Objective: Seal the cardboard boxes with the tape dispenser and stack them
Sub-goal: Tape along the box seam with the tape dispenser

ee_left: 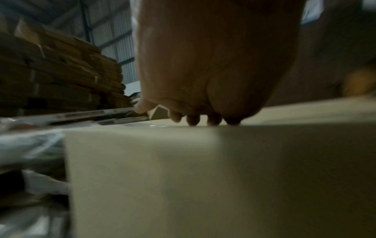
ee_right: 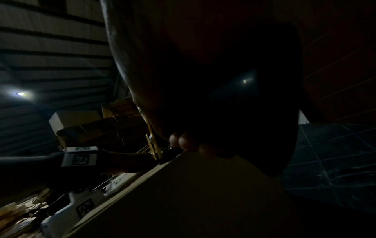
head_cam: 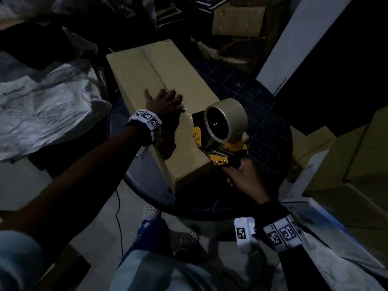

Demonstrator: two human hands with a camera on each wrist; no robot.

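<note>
Dim warehouse clutter surrounds a round counter (head_cam: 273, 185) where a cardboard box (head_cam: 147, 66) is steadied by the left hand (head_cam: 165, 101), fingers straight and pressed flat near the seam, while the tape dispenser (head_cam: 222, 131), gripped by the right hand (head_cam: 245, 179), should be drawn evenly. Stacked flat cartons (ee_left: 61, 77) appear only in the left wrist view; curled fingertips (ee_right: 185, 141) in the right

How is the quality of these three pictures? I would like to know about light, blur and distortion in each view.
Head view: dim overall, lit best on the cardboard box and tape dispenser, edges bent by the wide lens. Left wrist view: brighter but soft, the left hand and box side out of focus. Right wrist view: nearly black, the right hand barely readable, one lamp flaring.
</note>
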